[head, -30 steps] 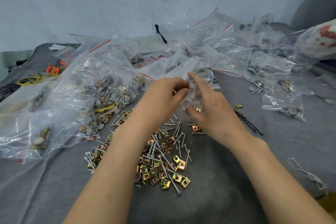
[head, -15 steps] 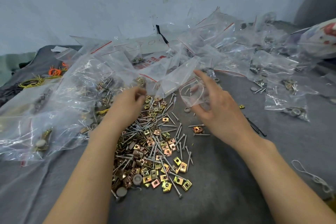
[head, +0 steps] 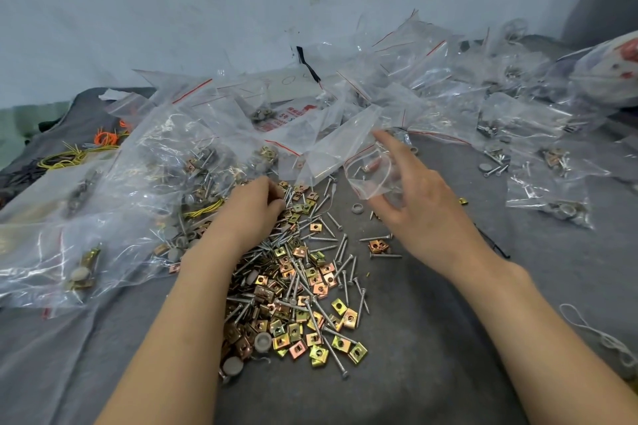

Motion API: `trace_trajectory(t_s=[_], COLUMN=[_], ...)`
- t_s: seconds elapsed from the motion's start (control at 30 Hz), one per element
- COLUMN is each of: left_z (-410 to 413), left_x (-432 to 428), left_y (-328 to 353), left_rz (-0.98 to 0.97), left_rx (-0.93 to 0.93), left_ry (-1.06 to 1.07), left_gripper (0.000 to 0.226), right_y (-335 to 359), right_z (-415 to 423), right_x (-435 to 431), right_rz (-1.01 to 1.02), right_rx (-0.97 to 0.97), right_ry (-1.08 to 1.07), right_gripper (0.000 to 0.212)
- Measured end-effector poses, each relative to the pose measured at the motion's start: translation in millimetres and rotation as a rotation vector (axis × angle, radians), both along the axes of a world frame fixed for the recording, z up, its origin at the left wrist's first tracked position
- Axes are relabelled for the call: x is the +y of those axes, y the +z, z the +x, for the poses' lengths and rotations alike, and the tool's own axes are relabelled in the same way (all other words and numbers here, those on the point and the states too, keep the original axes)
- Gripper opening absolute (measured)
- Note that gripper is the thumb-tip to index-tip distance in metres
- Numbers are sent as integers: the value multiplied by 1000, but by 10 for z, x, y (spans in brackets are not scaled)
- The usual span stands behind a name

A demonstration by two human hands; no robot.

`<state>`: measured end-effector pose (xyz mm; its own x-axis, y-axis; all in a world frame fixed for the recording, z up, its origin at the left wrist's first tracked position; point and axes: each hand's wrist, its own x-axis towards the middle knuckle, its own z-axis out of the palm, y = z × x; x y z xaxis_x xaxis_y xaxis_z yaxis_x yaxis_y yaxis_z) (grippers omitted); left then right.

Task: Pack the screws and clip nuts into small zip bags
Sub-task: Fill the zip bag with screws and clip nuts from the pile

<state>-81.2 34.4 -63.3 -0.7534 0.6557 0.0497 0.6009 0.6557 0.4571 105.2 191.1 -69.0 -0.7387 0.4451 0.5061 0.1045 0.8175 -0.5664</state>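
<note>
Left hand (head: 252,210) has dropped off the bag and down-left onto the top edge of the pile; right hand (head: 428,217) has kept the bag lifted. Grey cloth (head: 431,338) carries everything: heap of zip bags (head: 431,86) along the back, loose pile of screws and clip nuts (head: 297,286) in the middle. Small zip bag (head: 371,176) sits above the cloth just right of the pile, pinched between the right thumb and fingers, mouth toward the left hand. Left fingers curl down into the parts; can't tell if they've caught anything. My take: pick a small, counted pinch, keep the bag mouth spread and close to the pile, and drop the screws in head first so the points don't snag the film. Bag contents are unreadable through the glare.
</note>
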Motion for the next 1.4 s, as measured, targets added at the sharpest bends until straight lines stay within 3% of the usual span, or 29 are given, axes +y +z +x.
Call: trace_trajectory(t_s=[0.17, 0.63, 1.0, 1.23, 1.4], left_z=[-28, -123, -116, -83, -12], left_x=[-70, 130, 205, 124, 104], left_y=[-22, -122, -86, -119, -70], left_rz=[75, -140, -26, 182, 314], left_rx=[-31, 145, 17, 41, 40], left_ry=[9, 76, 90, 33, -38], left_gripper=[8, 40, 23, 4, 4], right_y=[-2, 17, 36, 32, 43], right_z=[1, 31, 44, 36, 31], right_x=[-14, -29, -31, -38, -46], right_rz=[9, 16, 16, 18, 3], right_rx=[-3, -30, -16, -21, -22], right_ry=[5, 17, 21, 18, 18], right_gripper=[70, 68, 67, 67, 67])
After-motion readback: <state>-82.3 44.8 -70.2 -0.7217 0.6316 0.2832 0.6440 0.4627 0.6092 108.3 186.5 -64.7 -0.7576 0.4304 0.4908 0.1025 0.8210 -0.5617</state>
